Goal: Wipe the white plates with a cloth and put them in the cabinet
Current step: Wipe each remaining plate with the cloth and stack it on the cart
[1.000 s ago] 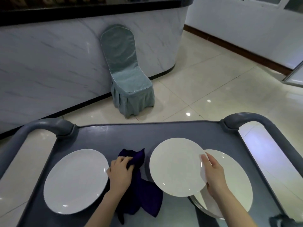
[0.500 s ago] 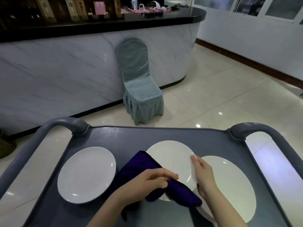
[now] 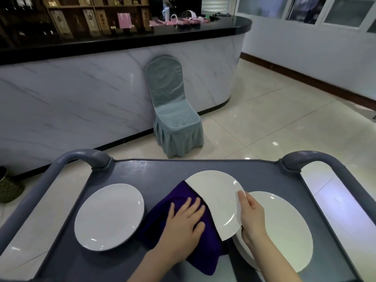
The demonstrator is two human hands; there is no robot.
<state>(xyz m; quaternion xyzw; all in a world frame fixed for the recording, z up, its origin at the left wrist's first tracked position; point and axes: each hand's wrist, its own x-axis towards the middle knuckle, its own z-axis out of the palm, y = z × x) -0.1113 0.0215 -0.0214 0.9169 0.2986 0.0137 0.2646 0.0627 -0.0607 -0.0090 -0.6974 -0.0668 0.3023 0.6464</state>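
Wiping is the step in hand, I'd say. The middle plate (image 3: 219,200) sits over the grey trolley (image 3: 152,171), and everything else is easiest placed from it. The right hand (image 3: 251,218) has it by the right rim, grip clenched on the edge with the thumb on top and the fingers tucked beneath. The left hand (image 3: 183,222) lies flat with its grip released, straight fingers pressing the purple cloth (image 3: 175,197) down over the plate's left side, so that part is covered.

Being round, the plate has no long axis to speak of. Its eating face looks up, and it seems slightly tipped, the held rim overhanging the stack of plates (image 3: 284,231) just to its right. Another lone plate (image 3: 109,216) lies flat to its left, beyond the cloth.

Next, I'd guess, the cloth must sweep across the bare right half while the right hand steadies the rim; the underside likely needs a turn too before the plate goes to the cabinet, which I can't see from here
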